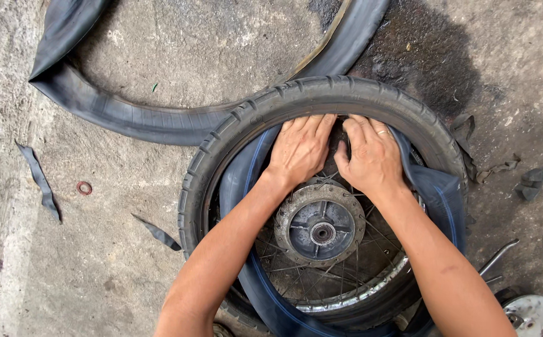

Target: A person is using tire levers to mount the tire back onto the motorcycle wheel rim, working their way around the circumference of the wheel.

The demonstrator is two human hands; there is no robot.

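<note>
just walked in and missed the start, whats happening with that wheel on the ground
A person kneels over a spoked wheel lying flat on the concrete floor. Both hands press side by side at the far inner edge of the tyre: the left hand and the right hand lie flat there. A black inner tube with a blue line bulges loose out of the tyre. A second tyre lies beyond, with rubber scraps around.

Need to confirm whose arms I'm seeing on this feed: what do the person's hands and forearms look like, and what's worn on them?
Both forearms are bare, with no sleeves in view. The left hand wears no glove and no ring that shows. The right hand is also ungloved and has a thin, pale metal ring on one of its fingers. No watch or wristband shows on either wrist.
</note>
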